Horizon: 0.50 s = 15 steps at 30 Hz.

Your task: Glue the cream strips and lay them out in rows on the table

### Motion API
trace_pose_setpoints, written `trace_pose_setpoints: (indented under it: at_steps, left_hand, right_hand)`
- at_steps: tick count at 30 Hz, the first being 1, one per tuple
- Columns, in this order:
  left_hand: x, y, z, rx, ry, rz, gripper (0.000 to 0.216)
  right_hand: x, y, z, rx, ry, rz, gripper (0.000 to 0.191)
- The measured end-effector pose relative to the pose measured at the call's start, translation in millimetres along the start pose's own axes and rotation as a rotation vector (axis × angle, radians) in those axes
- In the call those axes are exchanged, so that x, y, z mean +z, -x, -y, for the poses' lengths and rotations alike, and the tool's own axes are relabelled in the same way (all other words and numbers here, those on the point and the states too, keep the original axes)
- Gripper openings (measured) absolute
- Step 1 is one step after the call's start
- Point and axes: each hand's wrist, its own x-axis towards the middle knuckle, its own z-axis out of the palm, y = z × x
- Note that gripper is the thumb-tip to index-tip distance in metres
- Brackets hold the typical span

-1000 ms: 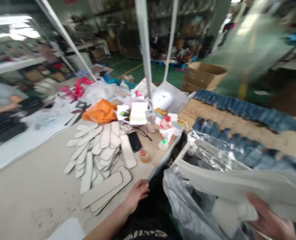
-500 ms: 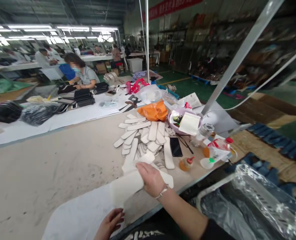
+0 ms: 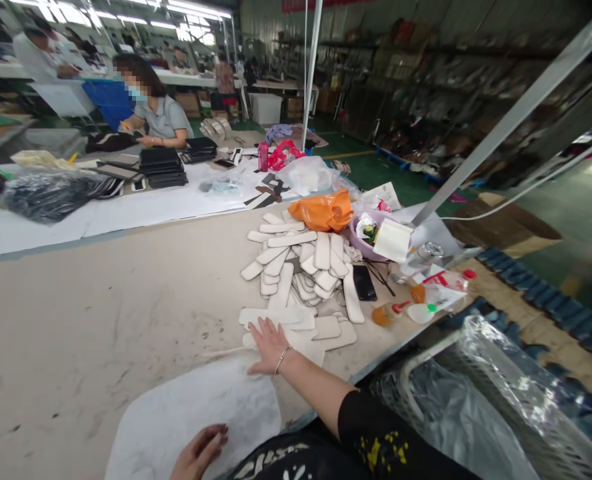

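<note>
My right hand [image 3: 269,347] lies flat with fingers spread on the near edge of a heap of pale, rounded strips [image 3: 303,257]. Under its fingertips is a wide off-white piece [image 3: 276,317]; whether it presses on it I cannot tell. My left hand [image 3: 201,453] hovers at or just over a large white sheet [image 3: 191,407] with rounded corners. Its fingers are loosely bent and nothing shows in them. More off-white pieces [image 3: 333,330] lie to the right of my right hand.
Beyond the heap are an orange bag [image 3: 323,211], a purple basin [image 3: 369,248] and a phone [image 3: 365,283]. A small amber bottle [image 3: 387,313] stands near the table's right edge. A wire-sided basket [image 3: 456,407] is beside the table. A co-worker [image 3: 159,113] sits across by black stacks.
The off-white piece that was by my right hand now lies on the heap's near edge, and that hand has spread out flat. My left hand has moved slightly left and down. The camera has tilted down.
</note>
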Motion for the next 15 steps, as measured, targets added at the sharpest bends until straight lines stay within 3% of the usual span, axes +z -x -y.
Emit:
trace_pose_setpoints:
  at_steps: [3,7,9,11,15]
  left_hand:
    - [-2.2,-17.0,-26.5,-0.02,-0.009,0.069,0.055]
    - [8.9,-38.4,-42.1,-0.174,0.126,0.199,0.058]
    - [17.7,-51.6,-41.7,-0.219,0.235,0.286,0.055]
    - [28.0,-66.3,-39.7,-0.243,0.349,0.364,0.046]
    - [51.4,-91.9,-43.3,-0.273,0.512,0.38,0.024]
  right_hand:
    - [5.7,9.0,13.8,-0.046,-0.005,0.01,0.119]
    - [17.2,44.7,25.6,-0.134,-0.166,-0.045,0.068]
    - [29.6,67.2,24.8,-0.054,-0.218,0.013,0.041]
    - [44.6,89.0,18.6,0.026,-0.216,0.056,0.028]
    - [72.5,130.4,-2.9,0.21,-0.213,0.058,0.026]
